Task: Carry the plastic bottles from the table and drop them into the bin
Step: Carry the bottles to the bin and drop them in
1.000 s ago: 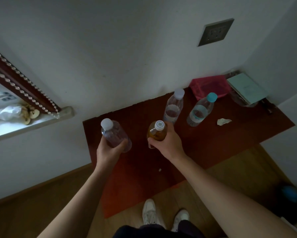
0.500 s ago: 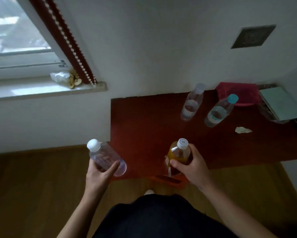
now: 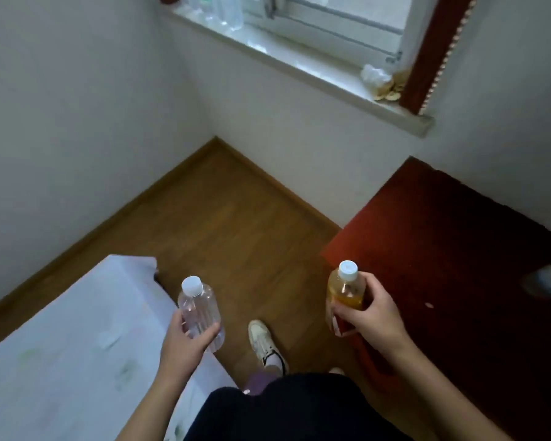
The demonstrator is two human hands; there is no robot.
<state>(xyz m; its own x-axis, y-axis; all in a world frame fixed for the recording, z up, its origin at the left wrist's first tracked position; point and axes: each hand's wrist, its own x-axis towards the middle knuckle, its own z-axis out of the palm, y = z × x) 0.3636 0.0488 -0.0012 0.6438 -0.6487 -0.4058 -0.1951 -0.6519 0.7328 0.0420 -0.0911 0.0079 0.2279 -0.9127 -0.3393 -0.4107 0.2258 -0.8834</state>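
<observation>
Your left hand (image 3: 185, 340) is wrapped around a clear bottle (image 3: 201, 313) with a white cap, fingers and thumb closed on its lower body, the cap pointing up and slightly away from you. Your right hand (image 3: 374, 316) is clamped on an orange bottle (image 3: 344, 289), also white-capped, gripping it around the middle where a red and white label shows below your fingers. Both bottles are lifted clear of the counter (image 3: 452, 249).

Taking the counter as the reference: its dark red top fills the right side of the view, and the orange bottle hangs just at its near left corner. The clear bottle is well to the left of the counter, over the wooden floor (image 3: 229, 224), close to the edge of a bed (image 3: 70, 338) covered in a pale sheet with faint green marks. Your white shoe (image 3: 266, 343) stands on the floor between the bed and the counter, below and between the two bottles.

Above the counter's far left corner a window sill (image 3: 299, 63) runs along the wall. A crumpled white wrapper and some yellowish bits (image 3: 384, 85) lie at its right end, next to a dark red curtain (image 3: 427, 52) edged with beads. At the sill's far left end stand some clear containers, too blurred to make out.
</observation>
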